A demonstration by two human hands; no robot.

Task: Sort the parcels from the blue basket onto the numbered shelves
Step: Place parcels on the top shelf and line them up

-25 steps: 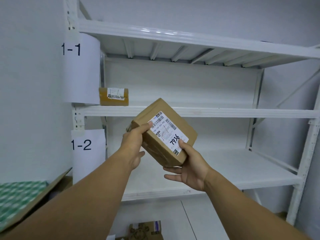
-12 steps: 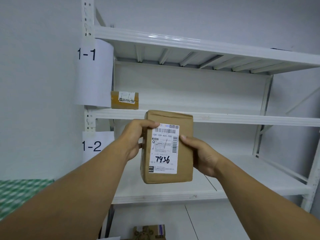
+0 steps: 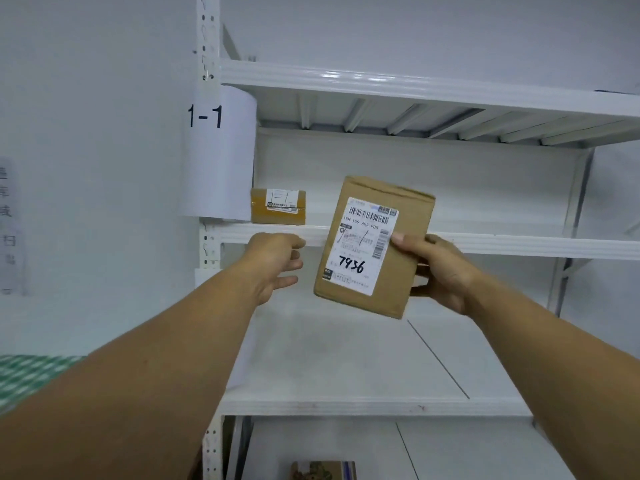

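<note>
A brown cardboard parcel with a white shipping label marked 7936 is held upright in front of the white rack. My right hand grips its right edge, thumb on the label. My left hand hovers just left of the parcel with fingers loosely spread, apart from it. A smaller brown parcel lies at the left end of the shelf beside the paper sign reading 1-1. The blue basket is out of view.
A lower white shelf spreads below my hands. The rack's left upright stands against the wall. A green checked surface shows at the far left. A small carton lies on the bottom level.
My left hand has let go of the parcel and moved left. The right hand alone has lifted the parcel higher and slightly right, toward the 1-1 shelf level.
</note>
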